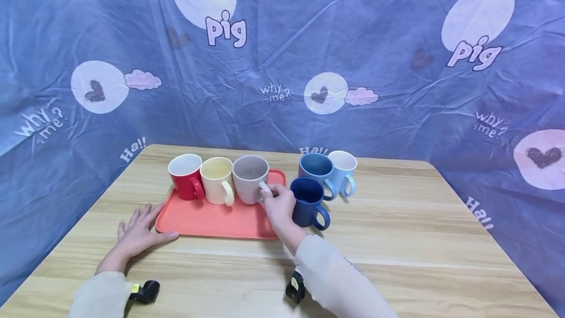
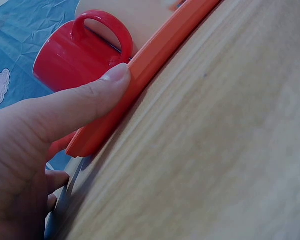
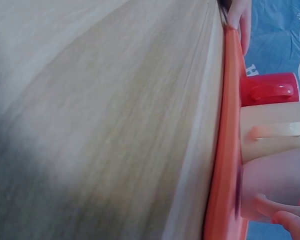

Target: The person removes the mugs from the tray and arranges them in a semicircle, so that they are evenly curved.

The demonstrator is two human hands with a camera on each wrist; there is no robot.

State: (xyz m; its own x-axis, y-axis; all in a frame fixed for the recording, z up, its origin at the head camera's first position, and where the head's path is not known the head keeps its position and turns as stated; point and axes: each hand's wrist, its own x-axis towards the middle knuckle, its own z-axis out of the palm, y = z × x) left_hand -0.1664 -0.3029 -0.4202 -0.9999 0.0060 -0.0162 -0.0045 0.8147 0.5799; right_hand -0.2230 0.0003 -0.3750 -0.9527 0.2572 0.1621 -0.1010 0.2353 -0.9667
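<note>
A coral tray [image 1: 207, 222] lies on the table with a red mug [image 1: 185, 180], a cream mug [image 1: 216, 183] and a grey mug [image 1: 249, 180] in a row along its back. My right hand [image 1: 280, 205] pinches the grey mug's handle; in the right wrist view the fingertips [image 3: 290, 220] show at that handle. At the tray's front left corner my left hand [image 1: 141, 232] lies with fingers spread. The left wrist view has its thumb [image 2: 90, 102] straight against the tray's rim [image 2: 155, 57], the other fingers partly hidden.
Right of the tray stand a dark blue mug [image 1: 304, 210], close to my right hand, a teal-blue mug [image 1: 316, 168] and a light blue mug [image 1: 343, 173]. A blue printed cloth [image 1: 282, 63] hangs behind the wooden table [image 1: 419, 225].
</note>
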